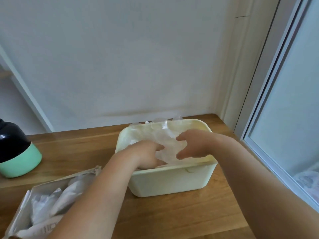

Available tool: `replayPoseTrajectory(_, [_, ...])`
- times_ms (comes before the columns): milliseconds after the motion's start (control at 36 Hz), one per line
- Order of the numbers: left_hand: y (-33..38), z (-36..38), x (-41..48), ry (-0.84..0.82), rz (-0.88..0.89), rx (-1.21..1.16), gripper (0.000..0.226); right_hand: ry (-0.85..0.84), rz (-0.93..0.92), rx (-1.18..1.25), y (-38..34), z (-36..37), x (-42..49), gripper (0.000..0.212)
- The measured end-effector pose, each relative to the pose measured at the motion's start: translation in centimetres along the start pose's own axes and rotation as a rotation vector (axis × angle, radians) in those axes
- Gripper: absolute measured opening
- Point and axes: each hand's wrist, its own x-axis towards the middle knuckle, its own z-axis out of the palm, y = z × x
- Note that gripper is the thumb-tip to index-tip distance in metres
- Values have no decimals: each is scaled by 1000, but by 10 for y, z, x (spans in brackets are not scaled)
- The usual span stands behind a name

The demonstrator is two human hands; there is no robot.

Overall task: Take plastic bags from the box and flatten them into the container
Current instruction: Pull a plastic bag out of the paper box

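pressure should spread outward from the middle, so trapped air escapes and the plastic bag (166, 141) lies flat inside the container (172, 182). left grip (149, 155) bears on its left part, fingers bent; whether they pinch it i cannot tell. right grip (193, 144), fingers spread apart, is at its right part.

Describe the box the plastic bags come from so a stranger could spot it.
On the wooden tabletop, look at the near left corner. The open beige cardboard box lies there, stuffed with crumpled clear bags, unlike the smooth cream plastic tub beside it.
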Motion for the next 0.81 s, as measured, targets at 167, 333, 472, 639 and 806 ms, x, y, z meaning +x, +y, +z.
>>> replayPoseTrajectory(167, [2, 0, 10, -128, -20, 64, 55, -182, 79, -85, 8, 14, 21, 58])
replayPoseTrajectory(333, [-3, -6, -1, 79, -32, -161, 53, -31, 55, 23, 8, 8, 13, 66])
replayPoseTrajectory(472, [-8, -14, -18, 396, -3, -278, 19, 132, 8, 29, 3, 0, -4, 54])
replayPoseTrajectory(639, [-21, -17, -43, 641, -2, -377, 17, 356, -5, 35, -7, -4, -19, 42])
replayPoseTrajectory(806, [-33, -15, -76, 806, -14, -439, 16, 664, -67, 205, -35, 4, -39, 32])
